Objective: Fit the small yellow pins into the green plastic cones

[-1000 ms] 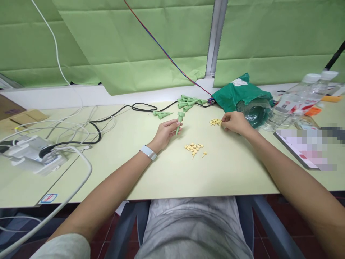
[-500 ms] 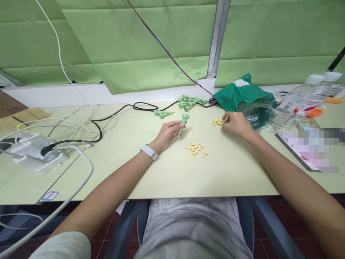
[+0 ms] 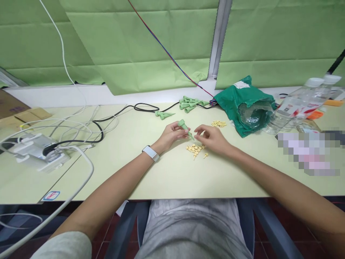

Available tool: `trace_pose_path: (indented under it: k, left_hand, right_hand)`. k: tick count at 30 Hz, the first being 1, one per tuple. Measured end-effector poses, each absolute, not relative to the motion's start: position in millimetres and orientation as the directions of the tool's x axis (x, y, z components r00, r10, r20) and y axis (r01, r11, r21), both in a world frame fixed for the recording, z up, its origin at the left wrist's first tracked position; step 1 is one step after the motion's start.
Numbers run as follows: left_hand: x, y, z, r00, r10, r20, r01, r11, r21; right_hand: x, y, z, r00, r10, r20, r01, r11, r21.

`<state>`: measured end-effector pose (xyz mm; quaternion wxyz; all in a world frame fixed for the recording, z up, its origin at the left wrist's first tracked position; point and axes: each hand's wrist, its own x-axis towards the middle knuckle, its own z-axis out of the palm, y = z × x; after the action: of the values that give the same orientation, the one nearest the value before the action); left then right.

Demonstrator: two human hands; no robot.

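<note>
Currently | green plastic spike (image 3: 184,127) is gripped by left hand (image 3: 172,133) | right hand (image 3: 211,138) is held narrow beside spike tip, contents unclear | small yellow plastic pieces (image 3: 194,149) are piled just below both hands

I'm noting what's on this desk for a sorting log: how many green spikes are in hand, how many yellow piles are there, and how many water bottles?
Green plastic spike in the left hand: 1
Piles of small yellow pieces: 2
Clear plastic bottles: 2
Total: 5
</note>
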<state>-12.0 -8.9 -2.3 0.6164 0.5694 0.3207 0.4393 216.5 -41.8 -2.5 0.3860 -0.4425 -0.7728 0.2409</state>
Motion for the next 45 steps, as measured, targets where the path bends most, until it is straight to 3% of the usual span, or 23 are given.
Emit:
trace_pose_path:
  k: [2, 5, 8, 12, 15, 20, 29, 35, 39, 42, 45]
  left_hand:
    - [-11, -9, -3, 0.42, 0.899, 0.126, -0.178, -0.055, 0.982]
    - [-11, -10, -5, 0.427, 0.891, 0.153, -0.177, -0.084, 0.981]
    - [-11, -12, -7, 0.427, 0.89, 0.158, -0.164, -0.095, 0.982]
    - [-7, -15, -8, 0.389, 0.916, 0.097, -0.156, -0.038, 0.987]
    - [-4, -13, -9, 0.325, 0.944, 0.052, -0.194, 0.013, 0.981]
    - [-3, -10, -8, 0.315, 0.949, 0.007, -0.192, 0.056, 0.98]
    - [-4, -10, -8, 0.357, 0.934, 0.0, -0.175, 0.068, 0.982]
    - [-3, -11, -9, 0.371, 0.929, 0.004, -0.184, 0.069, 0.98]
    - [-1, -12, -10, 0.305, 0.952, 0.031, -0.203, 0.033, 0.979]
    - [-1, -12, -9, 0.149, 0.987, 0.057, -0.188, -0.028, 0.982]
    - [-3, -11, -8, 0.015, 0.994, 0.106, -0.147, -0.103, 0.984]
  right_hand:
    - [204, -48, -6, -0.335, 0.868, 0.367, 0.451, 0.49, -0.746]
    - [199, -49, -6, -0.337, 0.84, 0.424, 0.506, 0.542, -0.671]
    - [204, -42, -4, -0.394, 0.769, 0.503, 0.646, 0.621, -0.444]
    - [219, -8, -1, -0.536, 0.676, 0.505, 0.779, 0.627, -0.012]
    - [233, 38, 5, -0.523, 0.709, 0.473, 0.835, 0.538, 0.118]
    - [254, 130, 23, -0.281, 0.831, 0.48, 0.957, 0.279, 0.078]
    - [239, 220, 29, -0.239, 0.896, 0.373, 0.966, 0.183, 0.18]
    - [228, 223, 17, -0.098, 0.909, 0.406, 0.994, 0.106, 0.002]
    - [194, 202, 12, -0.166, 0.862, 0.479, 0.966, 0.239, -0.096]
    - [158, 182, 7, -0.411, 0.788, 0.458, 0.845, 0.519, -0.133]
    - [123, 171, 0, -0.552, 0.716, 0.428, 0.699, 0.677, -0.232]
